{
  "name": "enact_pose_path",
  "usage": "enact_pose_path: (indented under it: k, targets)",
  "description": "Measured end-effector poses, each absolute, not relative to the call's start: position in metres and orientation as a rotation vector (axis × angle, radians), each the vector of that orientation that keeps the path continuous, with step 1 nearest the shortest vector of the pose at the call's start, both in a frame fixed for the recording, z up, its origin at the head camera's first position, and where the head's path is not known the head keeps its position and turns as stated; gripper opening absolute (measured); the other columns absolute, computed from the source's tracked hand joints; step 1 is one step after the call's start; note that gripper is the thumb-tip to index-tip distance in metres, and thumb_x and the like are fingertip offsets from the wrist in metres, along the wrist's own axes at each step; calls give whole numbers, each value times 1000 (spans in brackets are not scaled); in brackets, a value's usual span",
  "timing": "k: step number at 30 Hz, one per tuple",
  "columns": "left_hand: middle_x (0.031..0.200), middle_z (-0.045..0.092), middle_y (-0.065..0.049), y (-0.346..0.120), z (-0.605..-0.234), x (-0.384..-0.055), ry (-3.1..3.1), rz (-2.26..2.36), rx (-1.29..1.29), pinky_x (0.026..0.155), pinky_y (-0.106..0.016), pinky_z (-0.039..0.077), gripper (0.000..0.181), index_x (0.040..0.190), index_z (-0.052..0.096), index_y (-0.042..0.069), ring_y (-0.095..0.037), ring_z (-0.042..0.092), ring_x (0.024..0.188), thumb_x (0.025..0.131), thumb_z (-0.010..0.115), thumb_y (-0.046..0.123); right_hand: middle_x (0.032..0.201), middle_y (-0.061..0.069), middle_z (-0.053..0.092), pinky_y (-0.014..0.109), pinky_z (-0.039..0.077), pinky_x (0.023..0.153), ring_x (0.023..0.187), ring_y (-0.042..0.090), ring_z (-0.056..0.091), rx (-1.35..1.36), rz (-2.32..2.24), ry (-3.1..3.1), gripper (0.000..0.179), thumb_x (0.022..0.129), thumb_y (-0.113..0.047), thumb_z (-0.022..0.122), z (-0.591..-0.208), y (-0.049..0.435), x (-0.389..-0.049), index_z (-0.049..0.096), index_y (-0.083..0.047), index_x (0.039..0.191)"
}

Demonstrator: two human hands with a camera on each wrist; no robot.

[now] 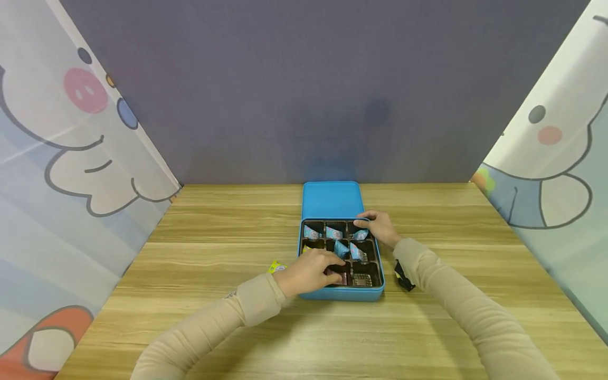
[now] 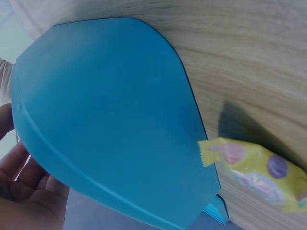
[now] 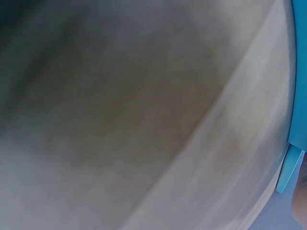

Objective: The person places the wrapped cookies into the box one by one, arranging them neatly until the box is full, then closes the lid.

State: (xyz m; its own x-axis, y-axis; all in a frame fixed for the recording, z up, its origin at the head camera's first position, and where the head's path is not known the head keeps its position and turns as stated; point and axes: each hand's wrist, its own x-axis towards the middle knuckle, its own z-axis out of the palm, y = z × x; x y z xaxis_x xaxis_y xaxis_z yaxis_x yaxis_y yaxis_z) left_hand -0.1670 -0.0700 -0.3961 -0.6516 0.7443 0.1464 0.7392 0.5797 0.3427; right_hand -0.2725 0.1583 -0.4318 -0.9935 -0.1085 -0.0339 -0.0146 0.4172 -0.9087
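Note:
A blue box [image 1: 342,294] with a dark divided insert lies on the table, its lid [image 1: 332,199] folded back. Wrapped candies sit in several compartments, among them a blue one [image 1: 340,249] in the middle. My left hand [image 1: 309,270] reaches over the front left of the box. Its thumb and index finger are parted above a pink wrapped candy [image 1: 338,276] in the front middle compartment. At the back right corner, my right hand [image 1: 381,228] holds the box's rim, thumb inside. The left wrist view shows the blue box wall [image 2: 110,115] beside the left hand's fingers [image 2: 29,172].
A yellow candy packet [image 1: 277,267] lies on the table left of the box, partly behind the left wrist. Right of the box, a black packet [image 1: 404,277] is partly covered by the right sleeve. A dark grey panel [image 1: 328,95] stands behind the table.

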Motion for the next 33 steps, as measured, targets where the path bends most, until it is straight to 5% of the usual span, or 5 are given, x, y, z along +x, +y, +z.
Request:
enact_pose_path:
  k: [6, 13, 23, 29, 33]
  targets:
    - [117, 63, -8, -76, -395, -170, 2693, 808, 1219, 62, -16, 47, 30, 117, 63, 8, -3, 48, 43, 89, 62, 18, 127, 19, 51, 47, 37, 101, 122, 36, 42, -111, -1668, 2547, 34, 87, -18, 64, -432, 160, -272, 60, 0, 115]
    - [116, 63, -1, -86, -397, -172, 2625, 958, 1174, 79, -23, 50, 29, 117, 63, 11, -11, 61, 94, 89, 60, 19, 127, 19, 51, 47, 37, 101, 123, 36, 41, -106, -1664, 2552, 33, 87, -19, 64, -433, 161, -272, 60, -1, 115]
    - [116, 63, 1, -109, -398, -171, 2631, 1031, 1088, 82, -31, 50, 30, 117, 63, 14, -13, 59, 101, 89, 62, 21, 129, 18, 50, 47, 36, 102, 125, 36, 40, -131, -1668, 2543, 33, 87, -18, 64, -433, 158, -273, 61, -1, 115]
    - [115, 63, 0, -128, -394, -173, 2666, 1082, 982, 71, -27, 49, 31, 117, 63, 11, -17, 57, 103, 88, 62, 22, 129, 18, 50, 47, 35, 103, 125, 36, 39, -112, -1670, 2545, 34, 86, -18, 65, -433, 158, -271, 61, -1, 115]
    - [119, 62, 0, -144, -393, -175, 2692, 1110, 889, 81, -34, 51, 31, 118, 63, 12, -22, 56, 108, 88, 62, 22, 128, 18, 51, 47, 36, 102, 124, 35, 40, -106, -1664, 2553, 35, 86, -19, 65, -432, 158, -272, 61, -1, 115]
